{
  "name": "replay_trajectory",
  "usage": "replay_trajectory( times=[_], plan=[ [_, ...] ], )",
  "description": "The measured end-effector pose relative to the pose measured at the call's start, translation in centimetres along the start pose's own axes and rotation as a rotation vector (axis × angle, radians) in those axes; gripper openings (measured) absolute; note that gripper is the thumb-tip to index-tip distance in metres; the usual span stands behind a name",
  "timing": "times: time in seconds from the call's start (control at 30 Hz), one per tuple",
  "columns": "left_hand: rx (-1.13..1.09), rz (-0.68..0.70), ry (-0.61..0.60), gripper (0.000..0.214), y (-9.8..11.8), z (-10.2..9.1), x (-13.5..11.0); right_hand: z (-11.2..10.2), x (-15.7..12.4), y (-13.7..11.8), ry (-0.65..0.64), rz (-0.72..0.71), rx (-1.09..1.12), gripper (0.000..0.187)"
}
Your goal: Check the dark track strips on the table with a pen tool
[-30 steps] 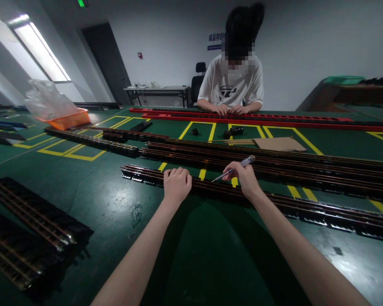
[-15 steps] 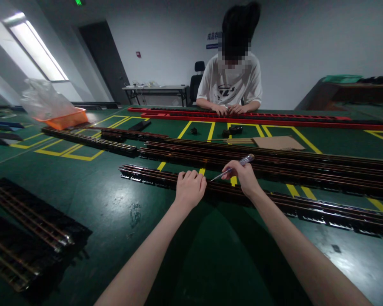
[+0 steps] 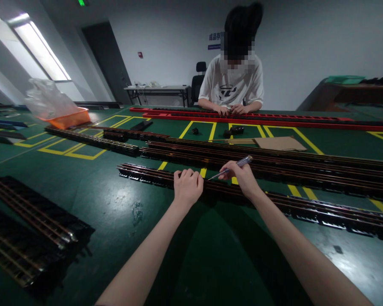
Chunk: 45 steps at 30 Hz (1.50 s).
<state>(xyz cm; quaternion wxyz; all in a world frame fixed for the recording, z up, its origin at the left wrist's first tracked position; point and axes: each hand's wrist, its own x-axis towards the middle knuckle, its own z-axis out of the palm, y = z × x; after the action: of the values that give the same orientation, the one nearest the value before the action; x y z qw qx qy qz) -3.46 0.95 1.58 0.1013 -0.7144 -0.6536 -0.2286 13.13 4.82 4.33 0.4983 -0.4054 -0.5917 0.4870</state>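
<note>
A long black rail strip with copper bars (image 3: 306,208) lies across the green table (image 3: 115,199) in front of me. My left hand (image 3: 187,186) rests on its near edge, fingers curled over the strip and gripping it. Just to the right, my right hand (image 3: 242,176) holds a clear-handled screwdriver (image 3: 232,167) in a pinch, its tip pointing left and down at the strip beside my left hand.
More long rail strips (image 3: 274,163) lie parallel behind. Short rail pieces (image 3: 28,229) sit at the near left. An orange tray (image 3: 64,119) with a plastic bag is at the far left. A person in a white shirt (image 3: 231,85) works on a red strip (image 3: 274,121) opposite. Cardboard (image 3: 279,143) lies mid-table.
My left hand slid to the right along the strip, closer to the screwdriver tip. My right hand with the screwdriver stayed almost in place.
</note>
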Motion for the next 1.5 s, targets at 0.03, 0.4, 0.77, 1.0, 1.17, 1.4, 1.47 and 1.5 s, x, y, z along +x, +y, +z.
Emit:
replay_trajectory(
  times=[0.03,0.4,0.77,1.0,1.17,1.4,1.47,1.5],
  plan=[
    [0.002,-0.002,0.002,0.034,0.0,0.0,0.0,0.0,0.0,0.0,0.001,0.004,-0.001,0.022],
    [0.013,-0.03,0.019,0.034,-0.9,0.2,0.1,0.1,0.0,-0.1,0.01,0.011,0.033,0.023],
    [0.011,-0.055,0.034,0.032,-1.3,0.4,0.2,-0.7,0.4,0.0,0.02,0.013,0.045,0.022],
    [-0.007,-0.081,0.031,0.033,-1.7,0.3,0.3,-0.9,0.5,0.2,0.029,0.023,0.058,0.022],
    [-0.005,-0.09,0.031,0.033,-1.9,0.4,0.4,-1.0,0.6,0.2,0.035,0.019,0.068,0.022],
    [-0.001,-0.082,0.04,0.033,-2.1,0.3,0.4,-0.9,0.5,0.3,0.028,0.007,0.084,0.022],
    [0.005,-0.084,0.038,0.033,-2.1,0.3,0.4,-0.9,0.5,0.3,0.032,0.004,0.093,0.021],
    [0.008,-0.085,0.037,0.033,-2.1,0.2,0.5,-0.9,0.5,0.4,0.036,0.004,0.097,0.021]
  ],
)
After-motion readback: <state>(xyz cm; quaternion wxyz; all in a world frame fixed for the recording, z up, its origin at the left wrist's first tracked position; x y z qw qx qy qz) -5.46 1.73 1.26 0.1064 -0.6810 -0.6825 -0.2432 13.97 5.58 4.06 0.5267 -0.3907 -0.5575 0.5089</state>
